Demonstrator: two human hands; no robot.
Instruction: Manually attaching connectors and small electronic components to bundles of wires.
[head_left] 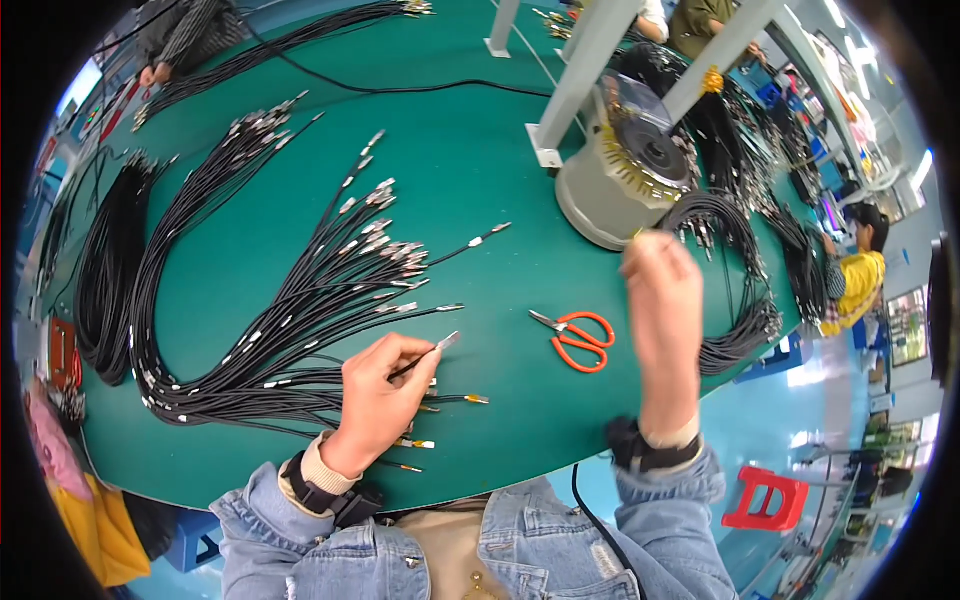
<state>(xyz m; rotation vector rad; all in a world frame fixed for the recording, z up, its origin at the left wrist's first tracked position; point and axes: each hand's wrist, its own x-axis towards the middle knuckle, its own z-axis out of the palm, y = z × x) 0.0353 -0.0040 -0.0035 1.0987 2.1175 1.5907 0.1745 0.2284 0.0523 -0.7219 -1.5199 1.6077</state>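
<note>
My left hand point(378, 405) pinches a thin black cable point(408, 366) just behind its silvery metal end, which points up and to the right. My right hand point(660, 280) is raised at the front of a round beige machine point(600, 195) with a dark disc ringed by yellow pieces. Its fingertips are closed together, and a small yellowish bit shows at them, too small and blurred to name. Between my hands lie scissors point(583, 343) with orange handles. A large fanned bundle of black cables point(270, 330) with metal ends spreads left of my left hand.
Another coiled cable bundle point(110, 270) lies at the far left, and more cables point(740, 340) lie right of the machine. A grey metal post point(575, 90) stands behind it. Co-workers sit across the green table point(450, 150); a person in yellow point(860, 270) is far right. A red stool point(765, 500) stands below.
</note>
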